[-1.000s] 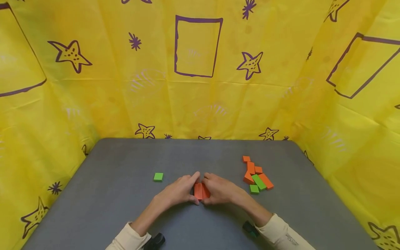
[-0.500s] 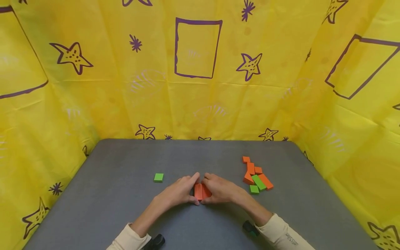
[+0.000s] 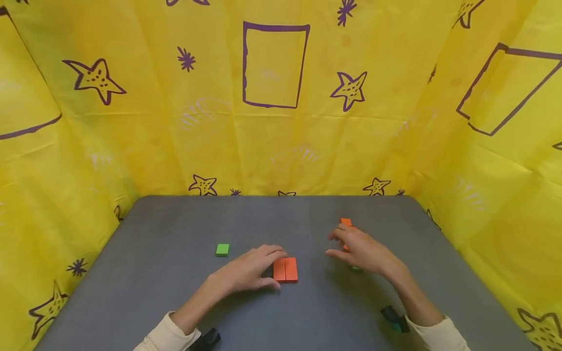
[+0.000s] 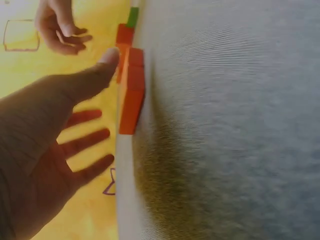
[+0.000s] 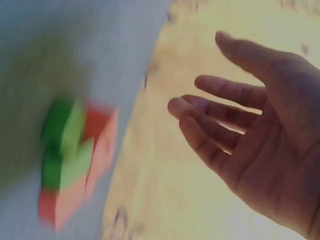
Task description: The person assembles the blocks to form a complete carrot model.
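Observation:
Two orange blocks lie side by side in the middle of the table, their long sides together. My left hand is at their left side, thumb and fingers spread apart around that end; in the left wrist view the orange block stands just beyond the fingertips. My right hand is over the pile at the right, fingers loosely bent, holding nothing. It covers most of that pile in the head view. The right wrist view shows green blocks and orange blocks there, blurred, off the fingertips.
A single green block lies left of the left hand. An orange block shows at the far end of the pile. The grey table is bounded by a yellow patterned cloth behind and at both sides.
Both hands were round the two orange blocks. The right hand has let go and moved right, over the pile. The left fingers have loosened, and the pair stays in place.

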Tool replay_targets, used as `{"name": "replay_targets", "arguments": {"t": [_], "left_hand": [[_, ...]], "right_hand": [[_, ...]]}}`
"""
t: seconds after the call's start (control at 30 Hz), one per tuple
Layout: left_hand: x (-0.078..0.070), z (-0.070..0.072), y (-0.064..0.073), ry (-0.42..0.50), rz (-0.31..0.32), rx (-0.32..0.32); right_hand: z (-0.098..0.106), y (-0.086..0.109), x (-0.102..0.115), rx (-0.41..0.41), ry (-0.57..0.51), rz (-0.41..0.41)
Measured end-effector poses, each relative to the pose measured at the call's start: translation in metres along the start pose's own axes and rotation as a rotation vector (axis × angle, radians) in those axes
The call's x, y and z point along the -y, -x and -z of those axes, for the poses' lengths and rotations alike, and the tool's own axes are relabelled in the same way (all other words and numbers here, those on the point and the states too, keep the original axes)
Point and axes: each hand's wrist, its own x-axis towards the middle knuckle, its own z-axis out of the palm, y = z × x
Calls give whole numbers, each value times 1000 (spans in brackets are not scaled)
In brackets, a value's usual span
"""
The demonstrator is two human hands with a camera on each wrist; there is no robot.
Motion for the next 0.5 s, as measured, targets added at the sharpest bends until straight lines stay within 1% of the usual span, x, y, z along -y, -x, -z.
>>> {"name": "replay_targets", "arguments": {"t": [0.07, 0.13, 0.2, 0.27, 0.33, 0.4, 0.5], "left_hand": [[-1, -1, 2, -38, -61, 31], [-1, -3, 5, -57, -113, 54], [-1, -5, 6, -71, -150, 52], [0, -7, 6, -75, -171, 43], [-1, -7, 6, -79, -177, 39], [-2, -7, 4, -85, -166, 52], [-3, -6, 3, -92, -129, 76]], "right_hand": [[11, 13, -19, -43, 9, -41], [15, 24, -37, -59, 30, -66], [13, 34, -53, -30, 62, -66], [7, 43, -66, 34, 103, -50], [2, 52, -74, 85, 122, -44], [-1, 60, -80, 103, 127, -63], [-2, 67, -85, 56, 149, -120]]}}
